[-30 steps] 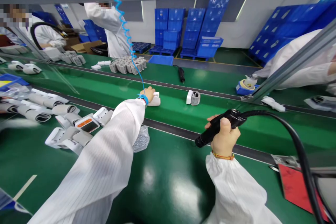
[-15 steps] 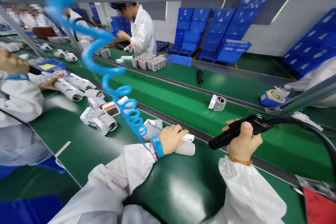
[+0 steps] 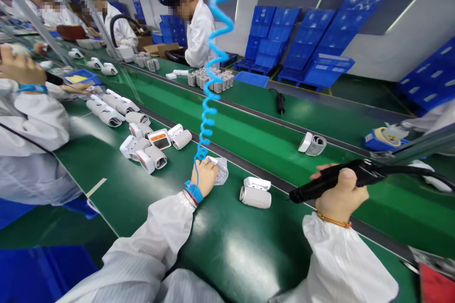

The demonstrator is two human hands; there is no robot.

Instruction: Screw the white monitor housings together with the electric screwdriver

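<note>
My left hand [image 3: 205,177] rests with curled fingers on a small clear bag of silvery screws [image 3: 219,170] on the green bench; a blue wrist strap [image 3: 194,191] with a coiled blue cord [image 3: 213,75] rises from my wrist. A white-and-grey device [image 3: 255,192] lies on the bench just right of that hand, untouched. My right hand [image 3: 341,195] grips a black electric screwdriver [image 3: 330,181] horizontally, tip pointing left toward the device, its black cable running off right.
Another white device [image 3: 312,144] rides the green conveyor belt [image 3: 256,137]. Several more devices [image 3: 149,147] lie at the left. A neighbour's sleeve [image 3: 31,123] is close on the left. People in white coats work across the line; blue crates [image 3: 284,42] are stacked behind.
My left hand let go of the white device on the bench and moved left onto the bag of screws. My right hand keeps the screwdriver nearly still.
</note>
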